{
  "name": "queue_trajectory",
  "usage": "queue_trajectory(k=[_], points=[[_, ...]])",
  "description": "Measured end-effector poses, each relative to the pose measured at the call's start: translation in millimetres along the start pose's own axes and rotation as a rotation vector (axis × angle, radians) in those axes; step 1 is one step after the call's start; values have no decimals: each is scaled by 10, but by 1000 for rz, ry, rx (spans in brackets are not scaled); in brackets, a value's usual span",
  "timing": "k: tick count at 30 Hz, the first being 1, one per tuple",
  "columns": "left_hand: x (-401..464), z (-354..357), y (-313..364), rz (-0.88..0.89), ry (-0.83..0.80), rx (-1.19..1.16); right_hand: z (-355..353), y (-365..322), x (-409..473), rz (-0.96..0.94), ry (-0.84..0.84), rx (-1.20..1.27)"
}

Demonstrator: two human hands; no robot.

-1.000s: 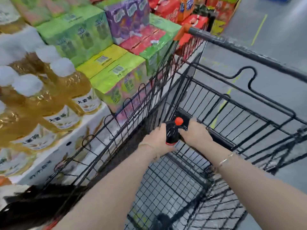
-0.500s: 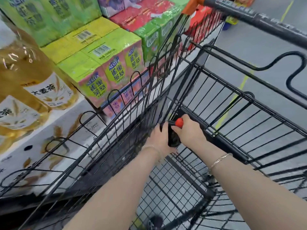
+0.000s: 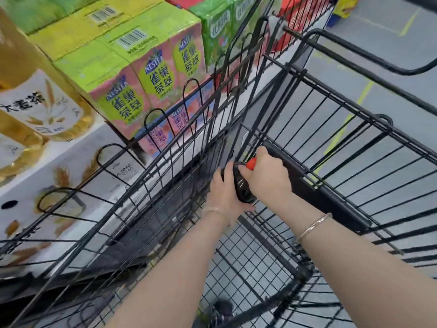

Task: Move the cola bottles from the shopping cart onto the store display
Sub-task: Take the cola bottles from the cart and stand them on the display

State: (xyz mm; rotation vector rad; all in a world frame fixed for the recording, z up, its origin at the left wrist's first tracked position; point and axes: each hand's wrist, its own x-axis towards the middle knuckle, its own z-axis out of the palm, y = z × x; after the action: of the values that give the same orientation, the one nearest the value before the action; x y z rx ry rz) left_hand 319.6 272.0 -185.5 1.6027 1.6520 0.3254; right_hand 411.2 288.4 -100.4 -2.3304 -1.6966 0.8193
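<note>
Counting: one cola bottle, two hands, one shopping cart.
Bottle position: deep in the cart's far corner, between both hands.
Left hand: fingers curled against the bottle's left side.
Right hand: fingers closed around the neck, partly covering the red cap.

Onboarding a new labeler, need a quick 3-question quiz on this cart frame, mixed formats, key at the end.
1. True or false: both hands grip the cola bottle.
2. Which hand covers the bottle near its red cap? A) left hand B) right hand
3. Fill in: the bottle is inside the ___, not yet on the display.

Key: 1 true; 2 B; 3 shopping cart.
</note>
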Motion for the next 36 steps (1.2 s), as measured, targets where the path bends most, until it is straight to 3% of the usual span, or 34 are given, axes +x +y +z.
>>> queue_trajectory(k=[9,17,27,31,36], points=[[-237,-197,-212,54,-45,-36,120,-146,-312,-88,-47,-12],[-687,-515,33,77,-74,-7,-275,-353,-691,-131,-35,-36],[-1572,-1436,648,267,40,3,-1090,-858,-1602,-278,189,7],[-2092,-1841,785,359,126,1,-1414,-1167,-2190,-366,273,83],[-2961,-2357,820,452,260,-49,-1667,-1635,-3127,-489,410,8]])
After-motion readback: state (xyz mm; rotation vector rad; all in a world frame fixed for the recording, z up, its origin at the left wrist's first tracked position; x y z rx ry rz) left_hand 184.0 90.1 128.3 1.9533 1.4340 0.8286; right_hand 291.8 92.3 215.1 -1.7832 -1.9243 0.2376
